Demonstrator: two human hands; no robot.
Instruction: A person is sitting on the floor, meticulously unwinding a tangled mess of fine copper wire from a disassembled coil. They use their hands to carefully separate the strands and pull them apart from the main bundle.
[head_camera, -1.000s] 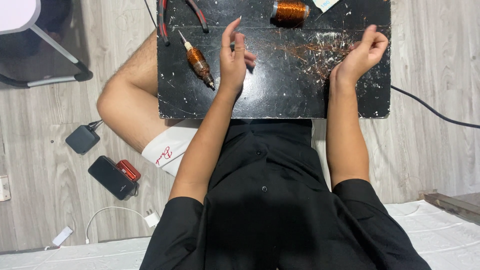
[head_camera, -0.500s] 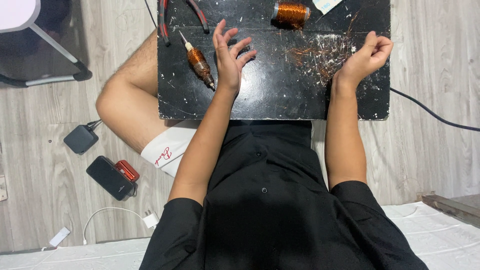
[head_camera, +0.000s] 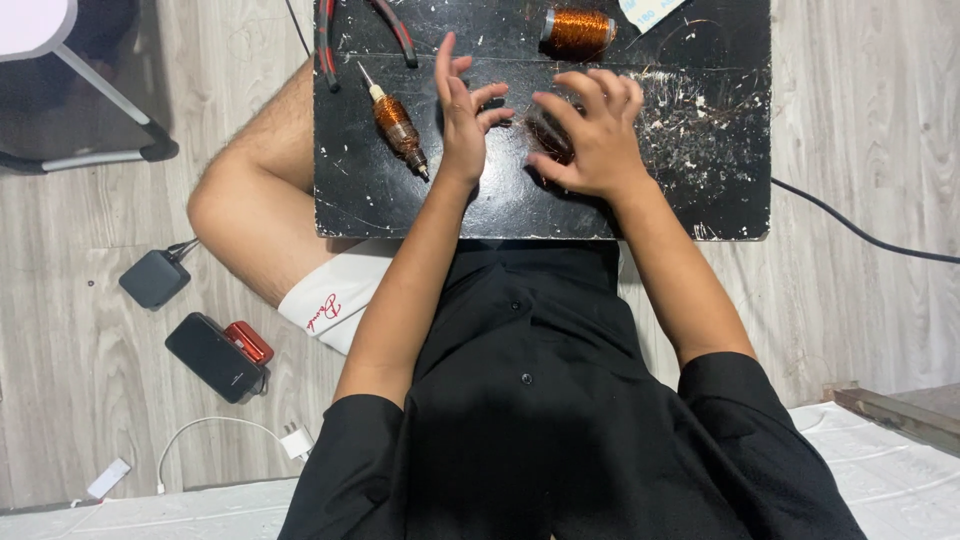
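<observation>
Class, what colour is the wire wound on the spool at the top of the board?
Copper-orange, on the spool; head view.

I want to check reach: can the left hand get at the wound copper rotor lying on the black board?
Probably yes: the left hand is open just right of the rotor, with only bare board between them.
</observation>
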